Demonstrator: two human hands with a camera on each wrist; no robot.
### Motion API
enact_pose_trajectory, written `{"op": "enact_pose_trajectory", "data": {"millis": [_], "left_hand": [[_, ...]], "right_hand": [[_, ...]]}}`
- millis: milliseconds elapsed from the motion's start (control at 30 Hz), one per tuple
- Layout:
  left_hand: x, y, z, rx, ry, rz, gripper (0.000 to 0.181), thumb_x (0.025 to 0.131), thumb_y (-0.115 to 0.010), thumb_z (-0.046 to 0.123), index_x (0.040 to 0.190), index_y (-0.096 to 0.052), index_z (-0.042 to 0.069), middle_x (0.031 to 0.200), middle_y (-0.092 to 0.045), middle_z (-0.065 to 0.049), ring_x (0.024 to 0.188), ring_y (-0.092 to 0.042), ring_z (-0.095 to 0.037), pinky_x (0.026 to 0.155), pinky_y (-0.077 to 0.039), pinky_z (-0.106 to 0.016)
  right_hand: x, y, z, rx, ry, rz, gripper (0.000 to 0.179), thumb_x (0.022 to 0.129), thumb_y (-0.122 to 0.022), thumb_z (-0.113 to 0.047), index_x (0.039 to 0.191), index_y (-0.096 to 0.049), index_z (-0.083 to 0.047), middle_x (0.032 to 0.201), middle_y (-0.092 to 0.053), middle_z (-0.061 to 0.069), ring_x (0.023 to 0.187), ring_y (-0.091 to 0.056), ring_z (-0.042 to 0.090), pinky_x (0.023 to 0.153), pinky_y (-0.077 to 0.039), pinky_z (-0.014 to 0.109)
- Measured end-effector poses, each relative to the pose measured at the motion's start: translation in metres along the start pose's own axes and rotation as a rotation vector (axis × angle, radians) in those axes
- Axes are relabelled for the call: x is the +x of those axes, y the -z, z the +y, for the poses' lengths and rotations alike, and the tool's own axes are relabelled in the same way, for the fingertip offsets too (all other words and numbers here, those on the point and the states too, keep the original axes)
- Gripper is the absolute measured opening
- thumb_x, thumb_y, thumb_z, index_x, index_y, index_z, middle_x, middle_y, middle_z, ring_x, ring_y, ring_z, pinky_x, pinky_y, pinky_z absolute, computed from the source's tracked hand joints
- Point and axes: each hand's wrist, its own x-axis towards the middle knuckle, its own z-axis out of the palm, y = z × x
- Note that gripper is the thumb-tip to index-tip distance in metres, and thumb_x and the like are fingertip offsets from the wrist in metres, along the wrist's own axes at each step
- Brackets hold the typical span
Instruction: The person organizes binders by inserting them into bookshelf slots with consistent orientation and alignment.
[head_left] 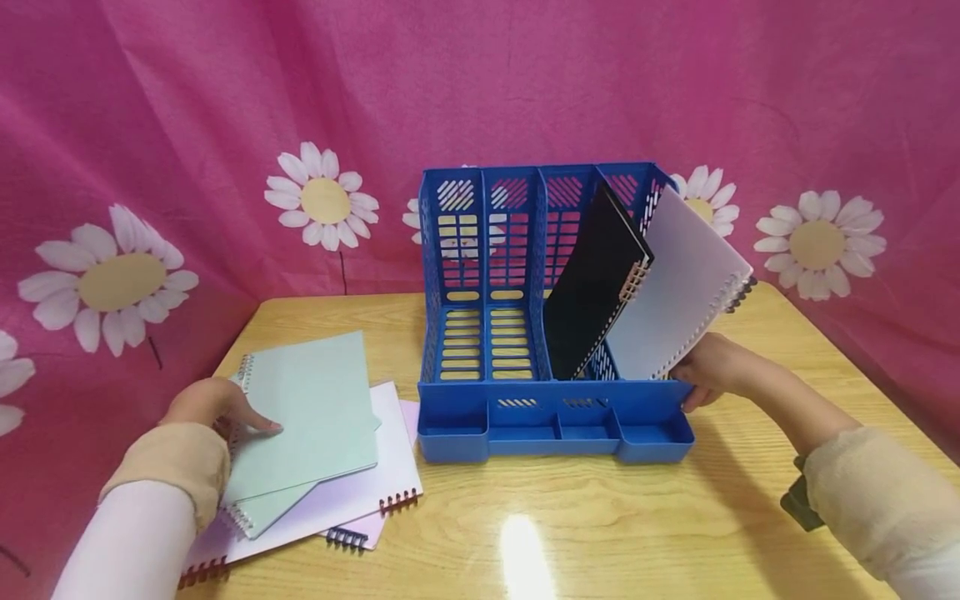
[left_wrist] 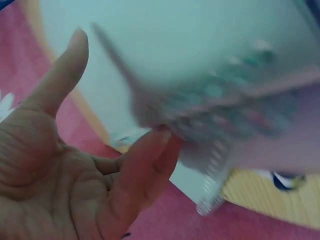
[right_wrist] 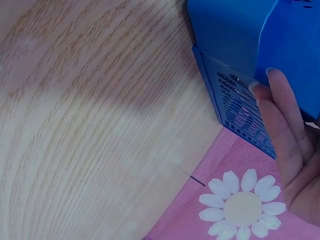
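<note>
My left hand point(head_left: 217, 406) is at the spiral edge of a pale green notebook point(head_left: 315, 408) on top of a pile. In the left wrist view the thumb stands out over the cover, casting a shadow, while bent fingers point(left_wrist: 145, 170) touch the blurred spiral binding. At the right front corner of a blue file organiser point(head_left: 555, 392), my right hand point(head_left: 708, 372) touches its side with fairly straight fingers point(right_wrist: 280, 125). Two notebooks lean in the organiser's right part: a black one point(head_left: 592, 292) and a pale lilac one point(head_left: 675, 275), their spirals facing forward.
Below the green notebook lie another green one point(head_left: 273, 508), a larger pale lilac one with red spiral point(head_left: 360, 492) and one with dark spiral point(head_left: 371, 529). The wooden table point(head_left: 600, 533) meets a pink curtain with white flowers point(head_left: 375, 83). Small trays line the organiser's front.
</note>
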Motion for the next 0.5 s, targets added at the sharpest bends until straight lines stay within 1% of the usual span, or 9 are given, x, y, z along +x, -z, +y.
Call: {"op": "enact_pose_trajectory", "data": {"millis": [33, 67, 133, 200, 233, 300, 333, 400, 500], "left_hand": [[-0.019, -0.001, 0.011, 0.04, 0.065, 0.031, 0.074, 0.075, -0.072, 0.056, 0.102, -0.053, -0.01, 0.092, -0.052, -0.016, 0.093, -0.05, -0.026, 0.087, -0.047, -0.033], [-0.016, -0.004, 0.012, 0.069, 0.108, 0.044, 0.076, 0.074, -0.072, 0.056, 0.102, -0.053, -0.012, 0.093, -0.052, -0.017, 0.096, -0.048, -0.029, 0.091, -0.046, -0.036], [-0.013, -0.004, 0.01, 0.095, 0.158, 0.059, 0.084, 0.069, -0.074, 0.061, 0.105, -0.053, -0.012, 0.096, -0.049, -0.019, 0.101, -0.044, -0.033, 0.101, -0.039, -0.044], [0.003, -0.004, 0.001, 0.115, 0.134, 0.02, 0.095, 0.064, -0.073, 0.068, 0.108, -0.051, -0.013, 0.098, -0.05, -0.02, 0.103, -0.044, -0.033, 0.104, -0.037, -0.047], [0.014, -0.005, -0.004, 0.129, 0.135, 0.003, 0.1, 0.059, -0.073, 0.072, 0.109, -0.051, -0.012, 0.097, -0.051, -0.017, 0.101, -0.046, -0.03, 0.103, -0.039, -0.043], [0.027, -0.008, -0.01, 0.112, 0.13, -0.016, 0.104, 0.057, -0.072, 0.075, 0.107, -0.048, -0.013, 0.094, -0.052, -0.015, 0.098, -0.049, -0.026, 0.098, -0.043, -0.036], [0.032, -0.009, -0.014, 0.102, 0.114, -0.031, 0.1, 0.058, -0.07, 0.076, 0.103, -0.049, -0.011, 0.091, -0.054, -0.012, 0.093, -0.051, -0.021, 0.092, -0.046, -0.031], [0.035, -0.012, -0.018, 0.039, 0.065, -0.059, 0.085, 0.066, -0.069, 0.071, 0.093, -0.051, -0.008, 0.08, -0.055, -0.007, 0.08, -0.054, -0.015, 0.077, -0.048, -0.023], [0.029, -0.013, -0.022, -0.068, -0.024, -0.083, 0.058, 0.08, -0.068, 0.054, 0.08, -0.052, -0.002, 0.067, -0.052, -0.003, 0.062, -0.052, -0.011, 0.061, -0.046, -0.02]], "right_hand": [[0.0, 0.0, 0.0, -0.001, 0.002, 0.0, 0.033, 0.09, -0.05, -0.002, 0.12, -0.045, 0.012, 0.093, -0.059, 0.027, 0.055, -0.068, 0.024, 0.051, -0.057, 0.042], [0.0, 0.0, 0.0, -0.004, 0.002, -0.001, 0.033, 0.09, -0.05, -0.002, 0.12, -0.045, 0.013, 0.092, -0.058, 0.025, 0.055, -0.068, 0.024, 0.051, -0.057, 0.042], [0.0, 0.0, -0.001, -0.001, -0.002, -0.003, 0.034, 0.09, -0.05, -0.001, 0.12, -0.045, 0.013, 0.091, -0.058, 0.024, 0.055, -0.067, 0.024, 0.052, -0.057, 0.042], [0.0, 0.0, -0.001, 0.005, -0.011, -0.003, 0.035, 0.091, -0.05, -0.001, 0.122, -0.043, 0.012, 0.094, -0.057, 0.026, 0.055, -0.067, 0.024, 0.052, -0.057, 0.042], [0.0, 0.0, -0.001, 0.007, -0.014, -0.003, 0.035, 0.091, -0.05, -0.001, 0.122, -0.043, 0.012, 0.095, -0.057, 0.028, 0.055, -0.067, 0.024, 0.052, -0.057, 0.042], [0.001, 0.0, -0.001, 0.009, -0.015, -0.004, 0.035, 0.091, -0.05, -0.001, 0.123, -0.042, 0.012, 0.099, -0.056, 0.031, 0.055, -0.068, 0.025, 0.051, -0.057, 0.043], [0.001, 0.0, -0.001, 0.011, -0.013, -0.004, 0.035, 0.091, -0.05, -0.001, 0.123, -0.042, 0.012, 0.1, -0.056, 0.032, 0.055, -0.068, 0.025, 0.051, -0.057, 0.043], [0.001, 0.0, 0.0, 0.013, -0.007, -0.005, 0.034, 0.091, -0.05, 0.0, 0.122, -0.042, 0.012, 0.1, -0.056, 0.032, 0.055, -0.068, 0.025, 0.051, -0.057, 0.043], [0.002, -0.001, 0.001, 0.02, 0.001, -0.008, 0.033, 0.091, -0.05, 0.001, 0.12, -0.042, 0.013, 0.096, -0.056, 0.03, 0.055, -0.068, 0.025, 0.051, -0.057, 0.043]]}}
